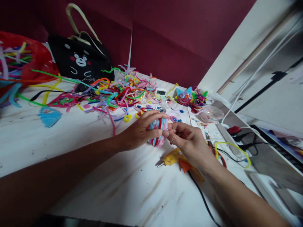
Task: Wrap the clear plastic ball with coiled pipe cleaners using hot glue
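Observation:
My left hand (139, 130) wraps around a small ball (158, 125) wound from pink, blue and red pipe cleaners, held just above the white table (94, 176). My right hand (187, 140) meets it from the right, thumb and fingertips pinched against the ball's right side. Whatever is under those fingertips is too small to make out. A yellow glue gun (171, 158) with an orange trigger lies on the table right below my right hand, nozzle pointing left, its black cord trailing toward me.
A tangled heap of coloured pipe cleaners (118, 91) covers the far table. Two finished pipe-cleaner cat heads (191, 98) stand at the back right beside a small digital timer (161, 92). A black bear-print bag (80, 63) and a red plastic bag (26, 60) sit far left. A power strip (233, 134) lies right.

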Action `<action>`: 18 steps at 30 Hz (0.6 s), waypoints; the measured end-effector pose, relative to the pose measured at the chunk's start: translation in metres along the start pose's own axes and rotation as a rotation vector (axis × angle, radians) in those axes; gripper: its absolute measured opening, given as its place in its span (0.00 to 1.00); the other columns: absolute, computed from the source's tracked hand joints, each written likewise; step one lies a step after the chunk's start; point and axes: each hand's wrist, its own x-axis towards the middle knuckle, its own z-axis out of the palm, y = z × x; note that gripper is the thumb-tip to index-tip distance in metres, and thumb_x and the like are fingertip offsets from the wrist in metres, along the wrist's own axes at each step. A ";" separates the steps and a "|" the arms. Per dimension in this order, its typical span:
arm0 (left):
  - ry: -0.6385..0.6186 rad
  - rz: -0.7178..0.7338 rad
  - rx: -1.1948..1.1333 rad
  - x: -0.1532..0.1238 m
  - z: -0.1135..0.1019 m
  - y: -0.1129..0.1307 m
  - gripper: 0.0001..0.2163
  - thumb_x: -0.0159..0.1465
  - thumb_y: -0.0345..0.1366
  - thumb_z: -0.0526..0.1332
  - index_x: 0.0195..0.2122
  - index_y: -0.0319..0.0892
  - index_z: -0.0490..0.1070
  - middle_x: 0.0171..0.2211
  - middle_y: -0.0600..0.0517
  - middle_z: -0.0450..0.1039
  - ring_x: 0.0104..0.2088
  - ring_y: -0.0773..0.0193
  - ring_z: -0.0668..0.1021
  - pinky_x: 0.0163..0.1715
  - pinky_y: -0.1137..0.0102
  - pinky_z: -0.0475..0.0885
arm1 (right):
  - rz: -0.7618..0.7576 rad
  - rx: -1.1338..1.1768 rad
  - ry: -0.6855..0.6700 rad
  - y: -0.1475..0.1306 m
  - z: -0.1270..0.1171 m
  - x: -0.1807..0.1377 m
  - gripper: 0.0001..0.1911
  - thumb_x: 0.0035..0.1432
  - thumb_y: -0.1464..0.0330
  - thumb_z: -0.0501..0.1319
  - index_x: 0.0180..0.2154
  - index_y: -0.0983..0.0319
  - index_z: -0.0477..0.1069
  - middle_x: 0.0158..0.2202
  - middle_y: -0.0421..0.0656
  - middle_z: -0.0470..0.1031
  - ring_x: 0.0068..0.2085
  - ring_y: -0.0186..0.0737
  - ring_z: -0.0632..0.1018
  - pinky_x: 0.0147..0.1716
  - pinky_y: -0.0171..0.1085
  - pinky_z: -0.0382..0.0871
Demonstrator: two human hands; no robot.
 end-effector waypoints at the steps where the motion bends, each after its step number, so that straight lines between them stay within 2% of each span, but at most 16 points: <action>1: 0.001 0.002 -0.004 0.000 0.000 0.000 0.21 0.65 0.39 0.58 0.59 0.44 0.66 0.60 0.46 0.61 0.65 0.55 0.62 0.66 0.61 0.54 | 0.017 0.020 0.002 0.000 0.000 0.000 0.20 0.41 0.59 0.76 0.29 0.64 0.73 0.22 0.34 0.64 0.24 0.29 0.60 0.22 0.32 0.53; 9: 0.010 0.018 -0.021 0.001 0.000 -0.001 0.21 0.65 0.41 0.57 0.58 0.41 0.67 0.60 0.43 0.62 0.65 0.53 0.62 0.66 0.60 0.55 | 0.108 0.165 0.018 0.003 -0.003 0.003 0.18 0.37 0.62 0.78 0.29 0.63 0.77 0.23 0.37 0.73 0.23 0.29 0.67 0.24 0.31 0.59; 18: 0.008 0.024 -0.021 0.000 0.000 -0.001 0.21 0.65 0.40 0.59 0.59 0.42 0.67 0.60 0.44 0.61 0.65 0.53 0.61 0.67 0.60 0.54 | 0.232 0.259 0.009 -0.002 -0.002 0.004 0.16 0.31 0.70 0.77 0.26 0.64 0.77 0.21 0.36 0.74 0.22 0.28 0.69 0.25 0.30 0.60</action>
